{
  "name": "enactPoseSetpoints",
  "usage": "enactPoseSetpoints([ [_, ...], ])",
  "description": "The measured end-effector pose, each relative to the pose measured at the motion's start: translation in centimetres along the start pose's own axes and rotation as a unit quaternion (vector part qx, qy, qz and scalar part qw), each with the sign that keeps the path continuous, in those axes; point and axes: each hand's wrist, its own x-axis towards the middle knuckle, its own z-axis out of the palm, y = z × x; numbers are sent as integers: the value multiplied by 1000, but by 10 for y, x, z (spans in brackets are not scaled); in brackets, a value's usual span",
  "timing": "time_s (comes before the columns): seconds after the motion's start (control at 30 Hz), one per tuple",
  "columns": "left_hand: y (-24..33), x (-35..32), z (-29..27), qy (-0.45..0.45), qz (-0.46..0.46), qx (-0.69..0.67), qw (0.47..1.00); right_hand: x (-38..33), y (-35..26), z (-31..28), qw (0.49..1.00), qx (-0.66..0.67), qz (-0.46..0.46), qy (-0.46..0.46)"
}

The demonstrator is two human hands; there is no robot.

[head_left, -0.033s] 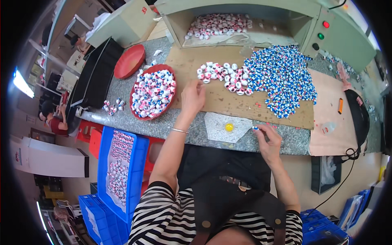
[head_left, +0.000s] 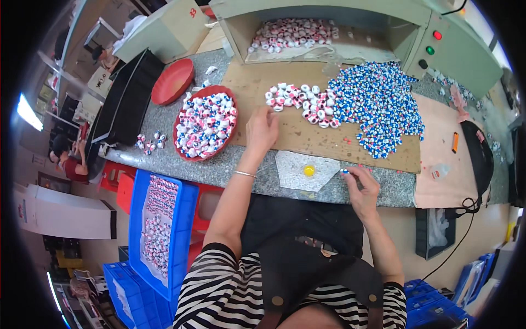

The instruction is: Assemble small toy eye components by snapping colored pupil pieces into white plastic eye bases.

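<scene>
L hand [head_left: 262, 130] reaches fwd over the brown cardboard sheet [head_left: 285, 137], fingers loosely curled, tips just short of a small cluster of red/white round pieces [head_left: 300, 103]; whether it already pinches one I can't tell, the palm hides the tips; R hand [head_left: 362, 187] sits near the counter edge, thumb and forefinger closed on one small blue/white piece [head_left: 345, 171], just beside a pale sheet [head_left: 296, 171] with a yellow blob [head_left: 309, 171] on it; big heap of blue/white pieces [head_left: 378, 104] lies right of the red/white cluster, touching it at the border; red tray [head_left: 178, 129] full of mixed red/blue/white pieces stands left of the L hand on the grey counter [head_left: 164, 159], an empty red tray [head_left: 172, 81] behind it; blue crate [head_left: 137, 219] w/ more pieces below the counter. Judging by this, the step looks like pairing/assembly: R has its part, L is fetching the mate; next move prob. calls for a clean single-piece pinch from the cluster w/o scattering neighbours, then bringing both hands together near the pale sheet.
</scene>
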Motion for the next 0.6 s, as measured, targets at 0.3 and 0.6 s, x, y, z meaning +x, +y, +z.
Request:
enactPoseSetpoints([
  [0.3, -1, 22, -6, -107, -45, 78, 990, 13, -55, 2, 990, -63, 12, -126],
  [0.6, 6, -78, -69, -175, -256, -654, 690, 47, -67, 27, 959, -149, -16, -240],
])
